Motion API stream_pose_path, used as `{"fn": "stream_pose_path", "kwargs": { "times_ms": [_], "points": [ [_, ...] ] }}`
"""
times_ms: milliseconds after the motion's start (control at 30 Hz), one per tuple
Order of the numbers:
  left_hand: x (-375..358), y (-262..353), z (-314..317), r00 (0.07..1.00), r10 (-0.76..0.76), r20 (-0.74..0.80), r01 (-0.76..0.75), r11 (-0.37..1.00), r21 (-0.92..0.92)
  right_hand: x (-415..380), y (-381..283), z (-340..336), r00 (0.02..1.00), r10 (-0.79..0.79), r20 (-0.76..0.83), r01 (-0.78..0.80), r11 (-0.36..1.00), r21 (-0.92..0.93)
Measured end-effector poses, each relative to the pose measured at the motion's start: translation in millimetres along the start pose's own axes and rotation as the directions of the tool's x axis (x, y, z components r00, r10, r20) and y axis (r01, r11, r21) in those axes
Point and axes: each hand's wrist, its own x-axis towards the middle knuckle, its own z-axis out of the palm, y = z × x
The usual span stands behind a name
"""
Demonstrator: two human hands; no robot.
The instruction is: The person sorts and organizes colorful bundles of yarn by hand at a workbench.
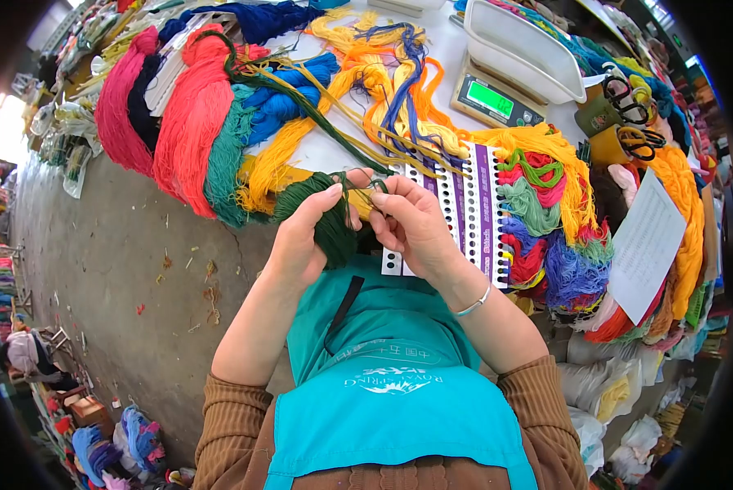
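Note:
Near the table's front edge, my left hand (309,233) has its fingers closed on strands of a dark green yarn bundle (332,233), which hangs beneath and behind the fingers. Just to its right, my right hand (407,220) pinches thin dark green strands between thumb and fingers. The two hands almost touch. Long green and olive strands (321,122) stretch over the table behind them. White cards with purple strips and punched holes (473,204) lie beside my right hand, and some yarn ends reach over them.
Pink, coral, teal, blue and yellow skeins (193,122) cover the table's left. A digital scale (491,98) with a white tray (526,49) stands behind. Scissors (640,143) sit in a holder at right, near a paper sheet (647,245) and more yarn.

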Motion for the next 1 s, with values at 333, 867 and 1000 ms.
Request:
{"fn": "stream_pose_path", "kwargs": {
  "times_ms": [333,867,1000],
  "points": [
    [2,-3,15,0.995,-0.063,-0.083,0.055,0.994,-0.093,-2,-5,12,0.999,0.028,-0.032,-0.035,0.967,-0.254],
    [6,-9,6,0.993,0.099,-0.064,-0.091,0.989,0.114,-1,-1,3,0.999,-0.001,-0.038,0.000,1.000,-0.028],
    [5,-8,8,0.992,0.095,-0.077,-0.089,0.993,0.082,-1,-1,2,1.000,-0.016,-0.027,0.014,0.999,-0.044]
  ]
}}
